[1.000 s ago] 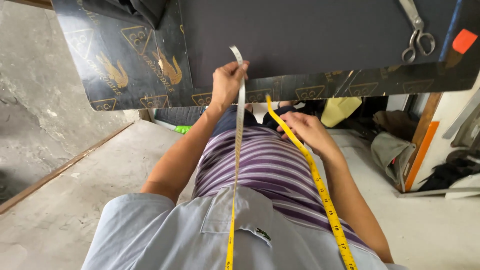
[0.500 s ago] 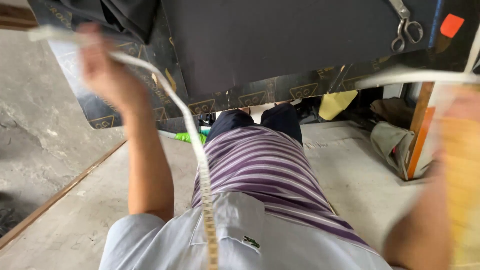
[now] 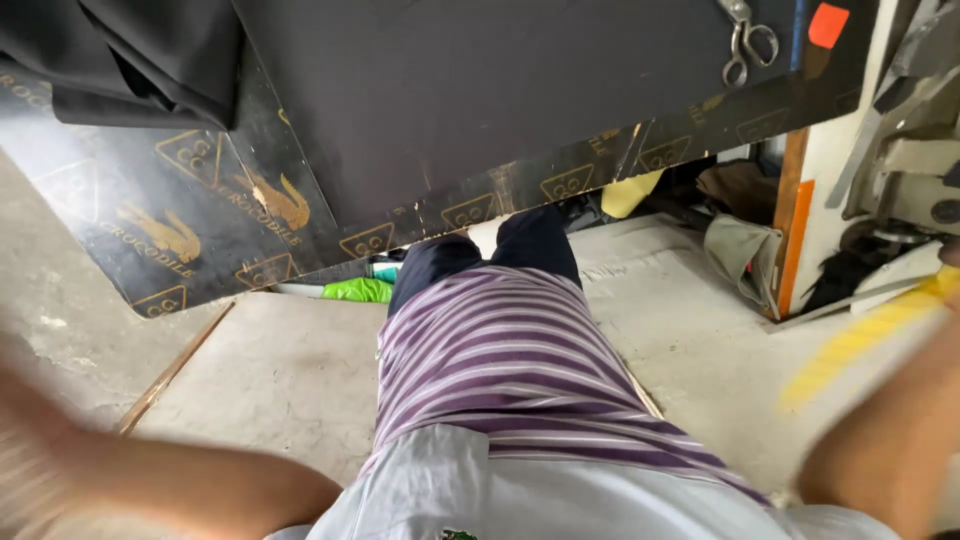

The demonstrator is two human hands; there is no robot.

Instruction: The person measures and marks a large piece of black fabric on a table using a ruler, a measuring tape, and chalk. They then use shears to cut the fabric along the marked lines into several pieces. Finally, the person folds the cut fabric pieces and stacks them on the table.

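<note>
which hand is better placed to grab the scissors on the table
Right, probably. The scissors lie at the table's far right end, and the right arm is out on that side by the blurred yellow tape. The left arm is far left.

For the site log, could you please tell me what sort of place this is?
Probably a tailoring workshop: dark grey cloth spread on a black cutting table, metal scissors lying on it, and a blurred yellow measuring tape at the right.
</note>
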